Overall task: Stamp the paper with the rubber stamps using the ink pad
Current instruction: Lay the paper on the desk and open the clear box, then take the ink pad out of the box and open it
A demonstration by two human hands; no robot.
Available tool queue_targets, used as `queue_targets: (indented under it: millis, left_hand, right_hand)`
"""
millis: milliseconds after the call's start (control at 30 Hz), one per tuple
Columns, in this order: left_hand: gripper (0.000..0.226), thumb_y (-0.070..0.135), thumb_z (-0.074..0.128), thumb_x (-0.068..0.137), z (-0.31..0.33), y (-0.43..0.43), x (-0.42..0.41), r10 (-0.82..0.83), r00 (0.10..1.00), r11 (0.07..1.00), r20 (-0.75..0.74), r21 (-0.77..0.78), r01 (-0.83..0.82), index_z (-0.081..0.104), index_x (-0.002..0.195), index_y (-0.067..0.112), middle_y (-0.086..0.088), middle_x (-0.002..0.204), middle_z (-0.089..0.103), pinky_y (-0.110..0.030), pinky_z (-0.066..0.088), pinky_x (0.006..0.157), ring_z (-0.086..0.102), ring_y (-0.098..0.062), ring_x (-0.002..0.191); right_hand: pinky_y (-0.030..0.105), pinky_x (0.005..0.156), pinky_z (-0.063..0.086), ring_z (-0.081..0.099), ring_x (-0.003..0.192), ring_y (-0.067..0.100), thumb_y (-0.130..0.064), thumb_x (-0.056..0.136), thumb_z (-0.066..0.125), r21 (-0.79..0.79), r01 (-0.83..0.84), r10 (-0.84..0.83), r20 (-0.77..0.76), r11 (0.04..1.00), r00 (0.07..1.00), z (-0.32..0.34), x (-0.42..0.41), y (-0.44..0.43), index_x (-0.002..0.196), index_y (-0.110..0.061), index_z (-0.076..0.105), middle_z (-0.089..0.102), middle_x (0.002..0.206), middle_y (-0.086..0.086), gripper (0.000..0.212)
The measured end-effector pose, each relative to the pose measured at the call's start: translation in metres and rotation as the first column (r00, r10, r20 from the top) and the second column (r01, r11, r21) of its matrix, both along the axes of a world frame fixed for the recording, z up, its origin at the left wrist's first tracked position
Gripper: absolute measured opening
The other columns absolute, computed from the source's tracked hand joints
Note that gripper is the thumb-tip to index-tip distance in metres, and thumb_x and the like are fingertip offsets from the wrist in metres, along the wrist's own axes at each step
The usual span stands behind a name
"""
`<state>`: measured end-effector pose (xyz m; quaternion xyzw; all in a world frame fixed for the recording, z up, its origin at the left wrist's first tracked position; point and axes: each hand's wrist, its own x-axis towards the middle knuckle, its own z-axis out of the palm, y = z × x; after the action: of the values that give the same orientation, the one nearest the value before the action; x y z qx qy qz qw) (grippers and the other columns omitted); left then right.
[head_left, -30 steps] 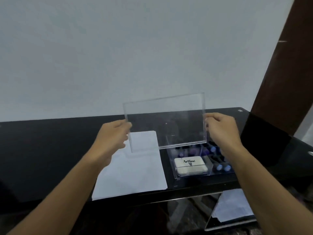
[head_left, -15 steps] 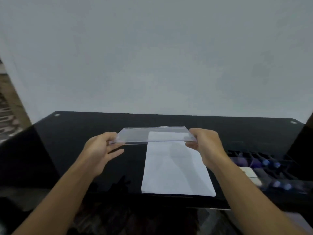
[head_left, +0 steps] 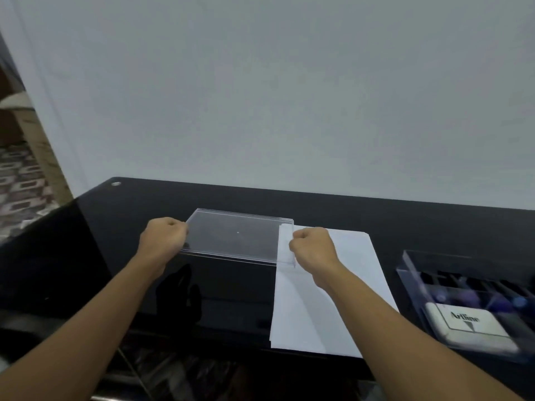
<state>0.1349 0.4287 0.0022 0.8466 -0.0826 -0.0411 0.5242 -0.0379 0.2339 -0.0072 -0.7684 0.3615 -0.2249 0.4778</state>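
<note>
A clear plastic lid (head_left: 234,235) lies flat, low over the black table, its right end overlapping the top left corner of the white paper (head_left: 341,285). My left hand (head_left: 163,237) grips the lid's left edge with curled fingers. My right hand (head_left: 312,247) grips its right edge. At the far right stands the clear open box (head_left: 411,264). A white Artline ink pad (head_left: 469,325) lies in its front part, and several purple-topped rubber stamps (head_left: 474,296) sit in compartments behind, blurred.
The glossy black table (head_left: 86,256) runs to a pale wall behind. Its front edge is close below the paper. A patterned floor and a doorway show at the far left.
The lid, first upright over the box, has been tilted flat, carried left and lowered onto the table beside the paper. The view has swung left, so the box now sits at the right edge.
</note>
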Motion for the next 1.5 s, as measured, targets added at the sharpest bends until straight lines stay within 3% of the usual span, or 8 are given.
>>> queue_targets:
  millis: [300,567,800,933,1100,1267,1367,1500]
  left_hand:
    - [0.020,0.022,0.059,0.088,-0.016,-0.007,0.038,0.119,0.993,0.982,0.003,0.147,-0.118,0.069,0.077,0.008,-0.010,0.088,0.066,-0.034,0.043,0.065,0.058,-0.030,0.079]
    - [0.023,0.032,0.056,0.085,-0.024,-0.004,0.040,0.069,0.998,0.975,0.011,0.212,-0.070,0.073,0.093,0.018,-0.002,0.096,0.069,-0.044,0.051,0.092,0.060,-0.029,0.095]
    - [0.024,0.024,0.058,0.087,-0.028,-0.005,0.038,0.053,0.999,0.962,0.003,0.269,-0.052,0.072,0.086,0.005,-0.007,0.085,0.066,-0.032,0.041,0.063,0.051,-0.018,0.068]
    - [0.024,0.024,0.057,0.087,-0.028,-0.003,0.035,0.052,0.999,0.965,0.002,0.256,-0.051,0.071,0.084,0.005,-0.008,0.085,0.067,-0.030,0.040,0.058,0.053,-0.019,0.068]
    - [0.016,0.026,0.057,0.089,-0.029,0.000,0.030,0.046,0.999,0.968,0.018,0.247,-0.049,0.068,0.083,0.018,-0.002,0.089,0.066,-0.033,0.043,0.066,0.055,-0.017,0.075]
    - [0.014,0.033,0.055,0.086,-0.018,0.000,0.009,0.030,0.995,0.969,0.095,0.240,-0.052,0.065,0.089,0.025,0.007,0.091,0.066,-0.047,0.052,0.090,0.061,-0.024,0.095]
    - [0.011,0.028,0.054,0.093,-0.006,-0.009,-0.020,-0.056,0.986,0.987,0.158,0.155,0.032,0.064,0.094,0.023,0.009,0.091,0.063,-0.033,0.049,0.073,0.059,-0.015,0.085]
    - [0.012,0.023,0.055,0.096,0.008,-0.028,-0.065,-0.170,0.971,0.985,0.165,0.014,0.170,0.066,0.093,0.024,0.012,0.094,0.065,-0.020,0.037,0.063,0.056,-0.001,0.083]
  right_hand:
    - [0.027,0.050,0.028,0.033,0.058,0.020,0.008,0.076,0.047,-0.027,-0.053,0.049,-0.127,0.998,0.991,-0.012,0.044,0.000,0.068,0.005,0.054,0.040,0.064,0.008,0.011]
    - [0.025,0.050,0.032,0.039,0.062,0.020,0.006,0.077,0.045,-0.079,-0.123,0.105,-0.192,0.989,0.976,-0.009,0.049,-0.003,0.073,0.005,0.052,0.046,0.068,0.008,0.009]
    - [0.023,0.045,0.021,0.025,0.055,0.017,0.008,0.078,0.042,-0.064,-0.161,0.143,-0.226,0.985,0.964,-0.005,0.044,0.000,0.064,-0.008,0.035,0.030,0.059,0.003,0.022]
    - [0.030,0.055,0.029,0.033,0.064,0.022,0.007,0.077,0.043,-0.043,-0.145,0.132,-0.225,0.988,0.965,-0.006,0.042,0.002,0.068,0.001,0.049,0.038,0.066,0.008,0.012]
    - [0.030,0.052,0.016,0.018,0.063,0.020,0.007,0.070,0.038,-0.066,-0.159,0.144,-0.192,0.985,0.971,-0.002,0.035,0.006,0.063,-0.010,0.031,0.023,0.062,0.006,0.021]
    - [0.036,0.060,0.052,0.056,0.072,0.039,0.000,0.087,0.046,-0.093,-0.151,0.140,-0.111,0.984,0.984,-0.001,0.022,0.010,0.089,0.011,0.064,0.064,0.083,0.022,0.021]
    - [0.040,0.077,0.057,0.067,0.093,0.031,-0.007,0.094,0.049,-0.114,-0.177,0.169,-0.079,0.978,0.983,0.002,0.008,0.008,0.103,0.004,0.069,0.071,0.102,0.012,0.024]
    - [0.022,0.072,0.051,0.068,0.091,0.014,-0.014,0.098,0.051,-0.140,-0.196,0.190,-0.050,0.971,0.980,0.008,-0.018,0.009,0.104,-0.013,0.073,0.070,0.103,-0.007,0.023]
